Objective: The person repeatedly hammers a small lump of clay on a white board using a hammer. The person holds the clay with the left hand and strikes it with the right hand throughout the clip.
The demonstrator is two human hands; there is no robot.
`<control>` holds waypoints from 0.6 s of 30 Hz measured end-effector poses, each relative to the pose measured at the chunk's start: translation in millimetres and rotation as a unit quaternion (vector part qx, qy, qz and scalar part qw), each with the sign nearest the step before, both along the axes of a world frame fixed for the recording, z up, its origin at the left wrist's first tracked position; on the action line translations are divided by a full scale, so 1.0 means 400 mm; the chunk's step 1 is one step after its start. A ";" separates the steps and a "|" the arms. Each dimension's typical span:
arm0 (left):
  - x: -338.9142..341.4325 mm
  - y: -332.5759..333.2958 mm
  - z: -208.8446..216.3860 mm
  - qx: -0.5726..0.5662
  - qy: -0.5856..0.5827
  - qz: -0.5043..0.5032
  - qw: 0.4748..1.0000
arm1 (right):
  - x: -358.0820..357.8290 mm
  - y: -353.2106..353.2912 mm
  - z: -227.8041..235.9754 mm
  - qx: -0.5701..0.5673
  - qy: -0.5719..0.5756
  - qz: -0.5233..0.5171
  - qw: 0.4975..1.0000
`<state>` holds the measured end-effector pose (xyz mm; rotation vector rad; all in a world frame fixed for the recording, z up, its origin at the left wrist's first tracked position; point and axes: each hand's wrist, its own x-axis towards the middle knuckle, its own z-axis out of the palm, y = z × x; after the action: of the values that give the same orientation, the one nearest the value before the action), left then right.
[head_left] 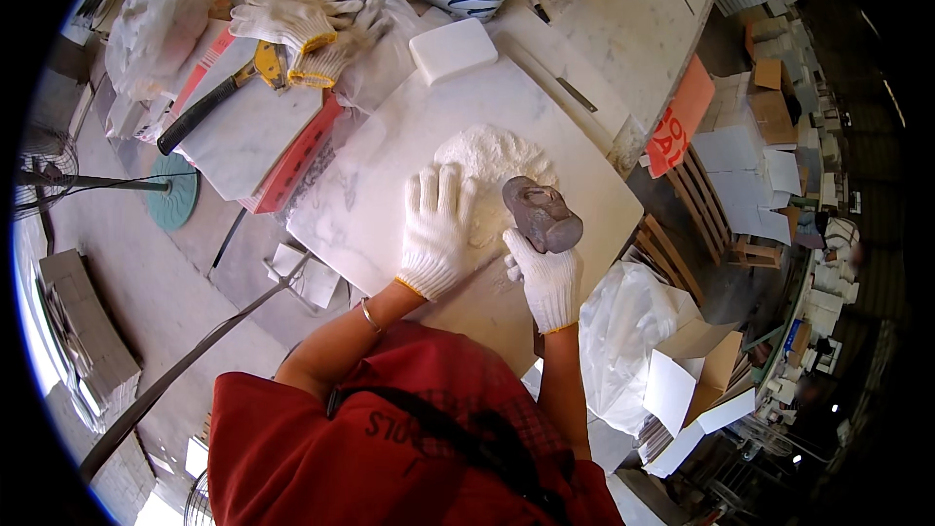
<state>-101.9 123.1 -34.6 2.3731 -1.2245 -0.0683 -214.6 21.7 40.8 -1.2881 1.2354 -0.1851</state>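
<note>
A heap of white powder (487, 151) lies on a square white marble slab (360, 175). My left hand (434, 229), in a white knit glove, rests flat on the slab at the powder's near left side. Its fingers are stretched out and hold nothing. To the right, my gloved right hand (547, 282) is closed round a hammer (542, 214) with a worn, dark brown, blocky head. Most of the handle is hidden by the hand; a brown end seems to show below it. The hammer head covers the powder's right edge.
A white block (454, 51) sits at the slab's far corner. Leftward, a black-handled yellow tool (234, 88) lies on a stone piece beside white gloves (292, 24). A thin dark blade (577, 94) lies behind. Cartons (696, 380) and a plastic bag (628, 341) stand at right.
</note>
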 end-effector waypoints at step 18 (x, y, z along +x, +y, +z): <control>0.007 -0.007 0.019 -0.021 -0.029 -0.020 0.999 | -0.024 -0.034 -0.164 -0.041 0.043 0.096 0.994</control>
<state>-99.2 120.3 -26.9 2.3300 -1.2874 0.0151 -224.1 8.0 -25.0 -1.4910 1.1783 -0.0418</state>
